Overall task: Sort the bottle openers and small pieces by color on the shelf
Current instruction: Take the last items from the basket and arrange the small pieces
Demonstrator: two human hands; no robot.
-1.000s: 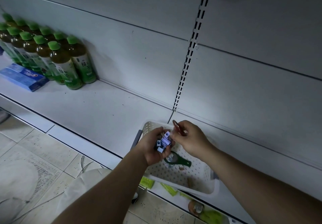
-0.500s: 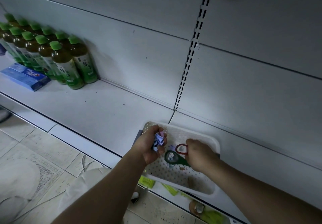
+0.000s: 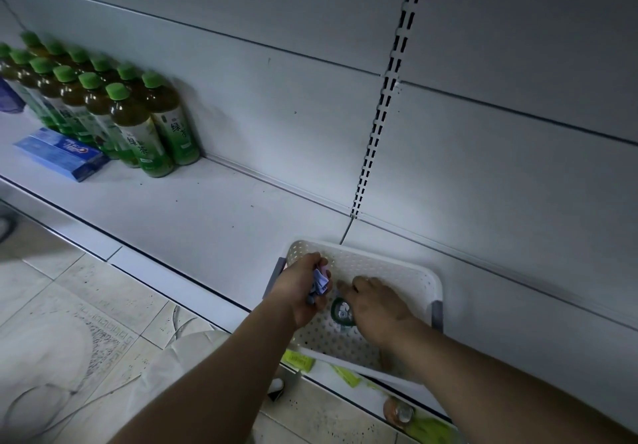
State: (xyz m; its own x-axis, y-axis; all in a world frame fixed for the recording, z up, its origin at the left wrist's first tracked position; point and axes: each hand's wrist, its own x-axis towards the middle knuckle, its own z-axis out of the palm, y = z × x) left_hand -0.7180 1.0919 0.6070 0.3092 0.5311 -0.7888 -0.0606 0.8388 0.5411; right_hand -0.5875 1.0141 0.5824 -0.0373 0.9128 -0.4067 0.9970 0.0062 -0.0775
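I see the white shelf running across my view, with a block of green tea bottles standing upright at its far left against the back panel. A white perforated basket sits on the shelf near its front edge, and a blue toothpaste box lies flat in front of the bottles. My right hand is palm down inside the basket, index finger stretched to the left; I cannot tell whether it grips anything underneath. My left hand hovers over the basket's left end, fingers curled round a clutch of small pieces, bluish and pink. The green bottle opener lies on the basket floor, partly under my right hand.
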